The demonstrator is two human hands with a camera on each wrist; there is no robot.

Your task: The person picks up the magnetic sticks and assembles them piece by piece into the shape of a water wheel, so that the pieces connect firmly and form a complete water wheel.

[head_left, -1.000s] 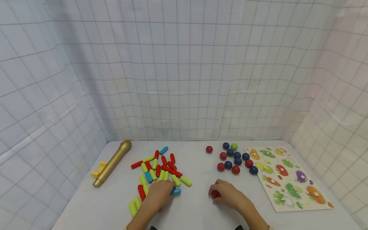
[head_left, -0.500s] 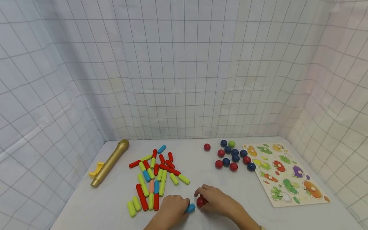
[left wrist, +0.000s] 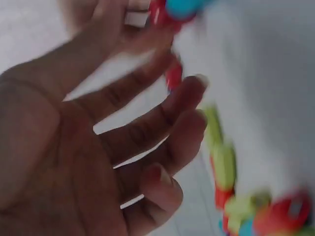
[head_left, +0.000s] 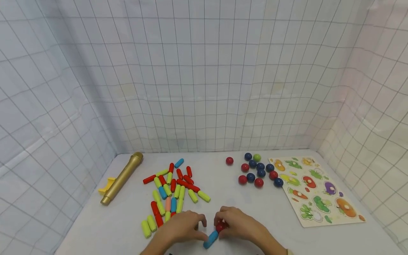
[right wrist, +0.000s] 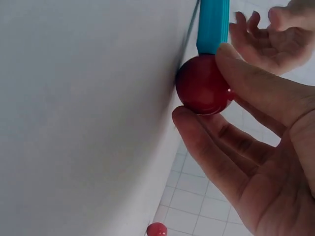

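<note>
Near the table's front edge, my right hand [head_left: 238,224] pinches a glossy red ball [right wrist: 203,84] between thumb and fingertips. One end of a blue ribbed stick [head_left: 211,239] meets this ball, and the stick lies slanting toward the front left. My left hand [head_left: 186,226] is beside the stick with its thumb near the stick's far end. Its fingers are spread and loosely bent, with nothing held in the palm in the left wrist view. Left of that hand lie several red, yellow-green, blue and pink sticks, some partly hidden by it, such as a yellow-green stick [head_left: 204,196].
Several red and dark blue balls and one green ball [head_left: 257,157] sit at the back right. A vegetable puzzle board [head_left: 296,203] lies on the right. At the left are a gold microphone-like tube [head_left: 122,179] and a yellow piece [head_left: 106,185]. Gridded white sheeting surrounds the table.
The left hand carried the blue stick from the pile toward the front middle and let go of it. The right hand moved left with the red ball, which now meets the stick's end.
</note>
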